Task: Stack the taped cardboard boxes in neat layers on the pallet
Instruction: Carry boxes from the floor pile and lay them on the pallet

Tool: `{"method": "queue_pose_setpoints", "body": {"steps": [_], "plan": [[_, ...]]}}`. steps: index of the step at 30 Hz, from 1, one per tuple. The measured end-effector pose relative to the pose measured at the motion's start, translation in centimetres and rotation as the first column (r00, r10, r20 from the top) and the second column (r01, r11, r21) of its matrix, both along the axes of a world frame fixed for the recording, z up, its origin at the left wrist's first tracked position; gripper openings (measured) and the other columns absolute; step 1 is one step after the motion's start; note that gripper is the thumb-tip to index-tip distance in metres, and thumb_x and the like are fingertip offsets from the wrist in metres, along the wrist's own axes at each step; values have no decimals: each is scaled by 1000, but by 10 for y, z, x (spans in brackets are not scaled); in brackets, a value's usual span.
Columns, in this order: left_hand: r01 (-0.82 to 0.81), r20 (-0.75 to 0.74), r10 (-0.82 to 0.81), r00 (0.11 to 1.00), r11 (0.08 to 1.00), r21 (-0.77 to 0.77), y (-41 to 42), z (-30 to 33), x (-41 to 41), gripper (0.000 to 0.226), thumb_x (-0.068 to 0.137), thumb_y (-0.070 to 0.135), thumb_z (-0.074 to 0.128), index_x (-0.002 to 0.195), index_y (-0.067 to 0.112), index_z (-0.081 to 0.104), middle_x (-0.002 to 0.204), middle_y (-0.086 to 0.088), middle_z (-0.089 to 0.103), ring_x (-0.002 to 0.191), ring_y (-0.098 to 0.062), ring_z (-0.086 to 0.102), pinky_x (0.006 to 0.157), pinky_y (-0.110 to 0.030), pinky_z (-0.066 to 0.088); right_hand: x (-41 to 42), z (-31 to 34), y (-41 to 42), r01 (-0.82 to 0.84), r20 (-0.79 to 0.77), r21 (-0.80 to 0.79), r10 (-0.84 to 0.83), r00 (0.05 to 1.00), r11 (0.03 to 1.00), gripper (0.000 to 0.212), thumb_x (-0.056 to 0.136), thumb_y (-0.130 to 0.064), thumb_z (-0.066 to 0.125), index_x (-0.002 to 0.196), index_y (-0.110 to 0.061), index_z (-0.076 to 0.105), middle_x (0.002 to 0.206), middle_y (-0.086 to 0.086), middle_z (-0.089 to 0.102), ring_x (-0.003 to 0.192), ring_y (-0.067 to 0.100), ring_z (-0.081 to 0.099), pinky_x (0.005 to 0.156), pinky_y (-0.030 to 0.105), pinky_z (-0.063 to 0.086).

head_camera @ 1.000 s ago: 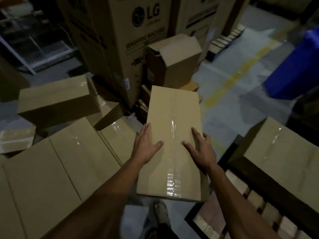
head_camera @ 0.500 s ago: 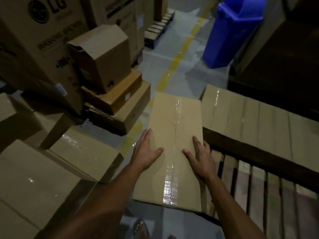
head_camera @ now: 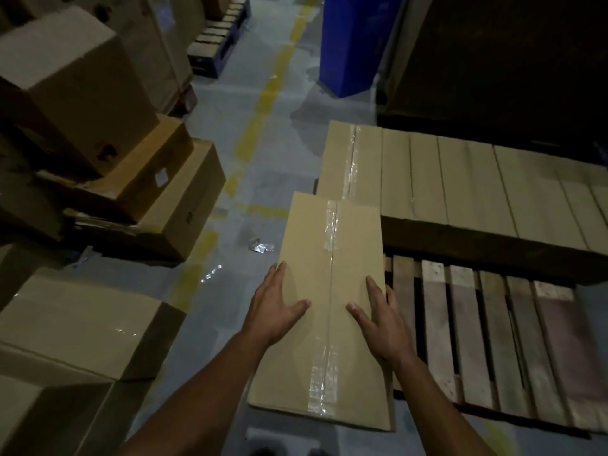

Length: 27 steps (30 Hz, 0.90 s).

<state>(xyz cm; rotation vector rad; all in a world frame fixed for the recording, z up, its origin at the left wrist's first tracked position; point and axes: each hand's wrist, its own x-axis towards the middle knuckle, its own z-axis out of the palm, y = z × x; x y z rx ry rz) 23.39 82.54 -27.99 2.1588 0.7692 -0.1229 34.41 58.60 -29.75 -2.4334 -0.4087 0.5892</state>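
Cardboard box (head_camera: pixel 329 311) in carry, at my 12 o'clock; left hand (head_camera: pixel 276 311) and right hand (head_camera: pixel 381 319) clamp its sides. Next, I judge: lower onto pallet (head_camera: pixel 467 340), 2 o'clock, flush against stacked row (head_camera: pixel 460 179).

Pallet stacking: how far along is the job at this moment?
Done: one row of taped boxes lines the pallet's far side. In hand: left hand and right hand carry a taped box at its near-left corner. Left: bare slats, and loose boxes on the floor.
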Motion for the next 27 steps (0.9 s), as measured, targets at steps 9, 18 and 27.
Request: {"method": "queue_pose_setpoints", "body": {"steps": [9, 18, 27], "plan": [[75, 15, -76, 997, 997, 27, -13, -154, 55, 105, 85, 59, 73, 166, 28, 13, 173, 2, 15, 157, -21, 19, 124, -34, 20, 39, -149, -16, 77, -8, -4, -77, 997, 997, 85, 91, -78, 48, 160, -55, 4, 173, -4, 4, 152, 30, 31, 112, 57, 41], [60, 47, -61, 997, 998, 29, -15, -248, 86, 104, 88, 58, 71, 166, 30, 9, 174, 4, 8, 157, -22, 16, 123, -37, 20, 76, -241, -12, 85, 13, 55, -86, 996, 995, 82, 91, -75, 53, 157, -59, 6, 170, -10, 6, 151, 31, 31, 111, 63, 43], [57, 64, -59, 996, 997, 43, -11, -265, 107, 104, 88, 59, 70, 167, 29, 8, 174, 3, 7, 158, -20, 13, 123, -36, 18, 99, -252, -8, 73, 81, 16, -74, 994, 997, 81, 94, -74, 50, 160, -55, 9, 173, -6, 3, 154, 30, 27, 114, 59, 39]]}}
